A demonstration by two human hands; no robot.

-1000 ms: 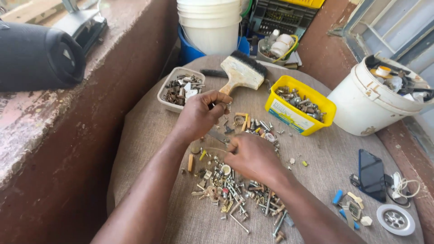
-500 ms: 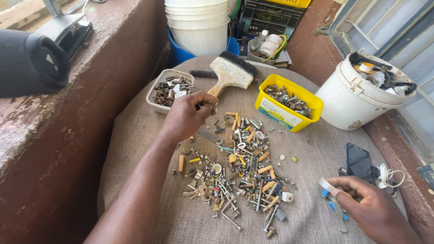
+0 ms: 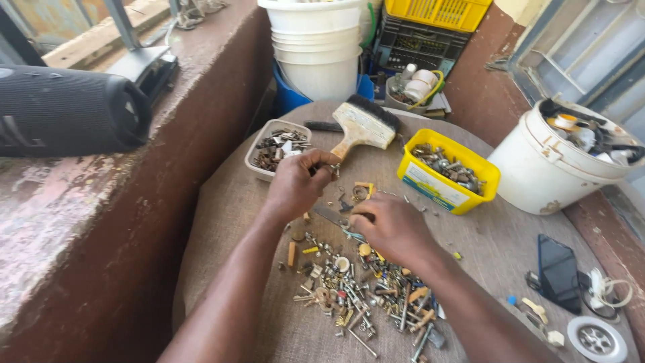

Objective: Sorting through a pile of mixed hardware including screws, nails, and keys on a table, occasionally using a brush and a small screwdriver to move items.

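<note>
A heap of mixed screws, bolts and small metal parts lies on a round table covered with brown cloth. My left hand is raised just in front of a beige tray of hardware, its fingers pinched on a small metal piece. My right hand rests on the upper edge of the heap, fingers curled down over the parts; what it grips is hidden. A flat metal strip lies between my hands.
A wide paintbrush lies beyond the tray. A yellow tub of bolts stands right of it, a white bucket of junk farther right. A dark phone, cable and round metal fitting lie at the right edge. A black speaker sits on the left ledge.
My right hand has come back from the phone at the right edge to the heap's top. My left hand has stayed near the tray, lifted slightly.
</note>
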